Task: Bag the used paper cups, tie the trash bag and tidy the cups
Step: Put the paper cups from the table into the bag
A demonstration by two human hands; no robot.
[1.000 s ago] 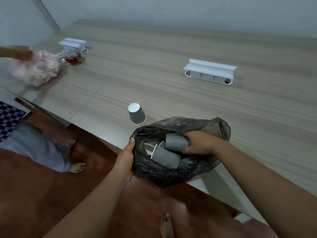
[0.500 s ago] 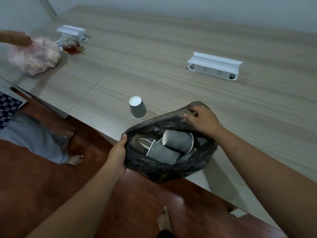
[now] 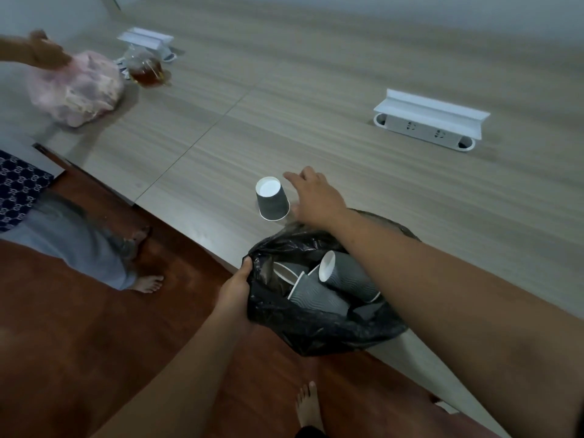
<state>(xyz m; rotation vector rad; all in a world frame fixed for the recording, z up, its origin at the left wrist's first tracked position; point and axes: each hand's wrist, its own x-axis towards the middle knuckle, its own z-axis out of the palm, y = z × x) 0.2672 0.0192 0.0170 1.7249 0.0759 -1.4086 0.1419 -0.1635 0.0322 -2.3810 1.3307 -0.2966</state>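
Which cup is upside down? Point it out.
The cup on the table, standing alone on its rim with its white base up, just left of the right hand. The other cups lie tipped inside the black bag that the left hand holds.

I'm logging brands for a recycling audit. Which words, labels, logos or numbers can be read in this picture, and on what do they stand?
None can be read.
Grey ribbed paper cup upside down on the table: no print shows.
Grey ribbed paper cups in the black plastic trash bag: no print shows.
White desktop socket box: only socket holes, no lettering.
Dark blue patterned cloth at the left edge: a repeating white motif, too blurred to read.
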